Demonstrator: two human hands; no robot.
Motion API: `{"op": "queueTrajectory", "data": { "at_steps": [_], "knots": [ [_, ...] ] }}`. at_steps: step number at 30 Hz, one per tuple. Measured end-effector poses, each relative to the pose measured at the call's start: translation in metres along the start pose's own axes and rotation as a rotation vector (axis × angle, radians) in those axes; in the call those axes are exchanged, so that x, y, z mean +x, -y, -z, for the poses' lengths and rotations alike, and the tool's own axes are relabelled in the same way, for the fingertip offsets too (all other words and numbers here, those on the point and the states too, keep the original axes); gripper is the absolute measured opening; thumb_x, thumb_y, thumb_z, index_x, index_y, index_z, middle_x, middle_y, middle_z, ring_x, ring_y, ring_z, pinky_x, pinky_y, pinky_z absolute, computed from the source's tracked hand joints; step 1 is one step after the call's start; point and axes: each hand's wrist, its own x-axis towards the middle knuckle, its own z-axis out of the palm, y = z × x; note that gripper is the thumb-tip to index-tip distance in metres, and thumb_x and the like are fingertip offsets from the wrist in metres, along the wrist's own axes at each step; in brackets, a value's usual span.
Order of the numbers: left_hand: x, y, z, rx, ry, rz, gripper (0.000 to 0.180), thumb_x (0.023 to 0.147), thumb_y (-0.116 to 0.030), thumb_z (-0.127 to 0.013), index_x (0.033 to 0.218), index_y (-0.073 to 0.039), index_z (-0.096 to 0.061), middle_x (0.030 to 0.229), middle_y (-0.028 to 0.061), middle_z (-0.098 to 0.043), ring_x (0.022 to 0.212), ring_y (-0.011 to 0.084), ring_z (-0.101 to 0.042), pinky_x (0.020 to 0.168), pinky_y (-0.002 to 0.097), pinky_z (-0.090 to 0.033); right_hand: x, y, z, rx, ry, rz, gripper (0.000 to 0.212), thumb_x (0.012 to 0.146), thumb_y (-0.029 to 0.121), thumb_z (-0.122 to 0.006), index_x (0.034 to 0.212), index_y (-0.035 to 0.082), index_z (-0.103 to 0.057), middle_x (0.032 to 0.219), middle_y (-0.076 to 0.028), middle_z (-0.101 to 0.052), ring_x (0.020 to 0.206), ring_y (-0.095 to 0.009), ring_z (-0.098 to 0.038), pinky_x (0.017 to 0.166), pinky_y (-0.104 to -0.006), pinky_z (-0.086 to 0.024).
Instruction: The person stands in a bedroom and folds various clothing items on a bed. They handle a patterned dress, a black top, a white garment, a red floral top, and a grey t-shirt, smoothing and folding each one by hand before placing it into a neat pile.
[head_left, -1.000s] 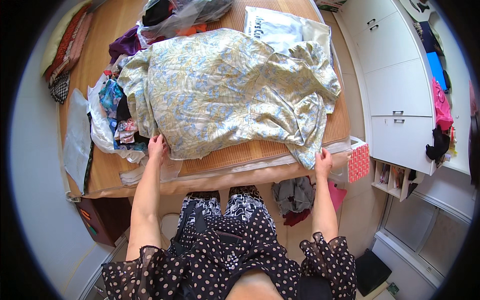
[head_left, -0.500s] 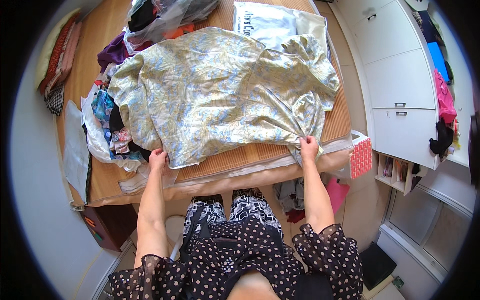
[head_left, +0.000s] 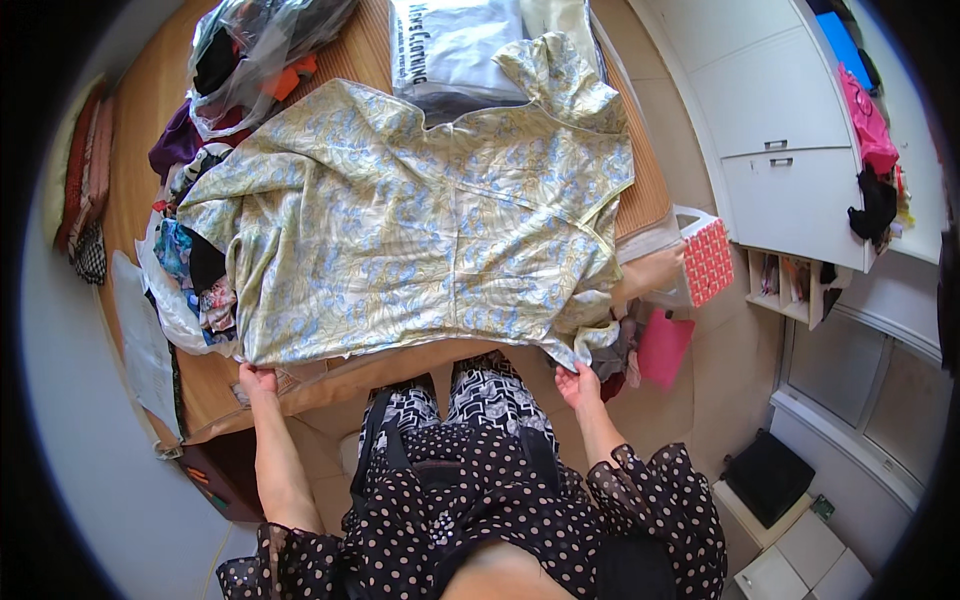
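A bed with a ribbed tan mat stands before a smooth white cabinet at the right. Across the bed lies the garment, thin, creased, pale yellow cloth with blue flowers, its far right sleeve overlapping a white plastic packet. A clear, wrinkled bag bulges at the far left. Of the hands, the left hand pinches the garment's near left corner; the right hand pinches the crumpled near right corner, fingers loosely curled.
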Motion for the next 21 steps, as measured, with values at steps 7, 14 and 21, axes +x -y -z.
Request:
{"op": "queueTrajectory", "data": {
  "at_steps": [7,14,21],
  "knots": [
    [-0.076,-0.015,-0.054,0.356,0.221,-0.005,0.041,0.083,-0.037,-0.053,0.108,-0.004,-0.051,0.104,0.0080,-0.057,0.093,0.0212,-0.055,0.082,0.0365,-0.045,0.003,0.029,-0.012,0.293,0.094,0.131,0.015,0.081,0.011,-0.046,0.094,0.004,-0.050,0.091,-0.009,-0.055,0.081,-0.022,-0.053,0.069,-0.0361,-0.045],
    [-0.074,-0.036,-0.020,1.414,0.255,-0.257,0.038,0.070,-0.012,-0.061,0.104,0.000,-0.050,0.091,0.0067,-0.059,0.077,0.0154,-0.055,0.071,0.0273,-0.043,-0.015,0.035,-0.016,0.357,0.077,0.193,0.024,0.087,0.021,-0.048,0.105,0.005,-0.051,0.098,-0.008,-0.060,0.086,-0.024,-0.059,0.069,-0.0383,-0.049],
    [-0.060,-0.014,0.046,1.141,-0.174,-0.117,0.017,0.080,-0.018,-0.049,0.095,-0.011,-0.055,0.064,-0.0014,-0.052,0.054,0.0094,-0.048,0.043,0.0231,-0.040,-0.017,0.029,0.008,0.315,0.046,0.305,0.021,0.084,0.018,-0.054,0.103,0.011,-0.051,0.092,-0.006,-0.060,0.080,-0.021,-0.060,0.059,-0.0368,-0.049]
  ]
}}
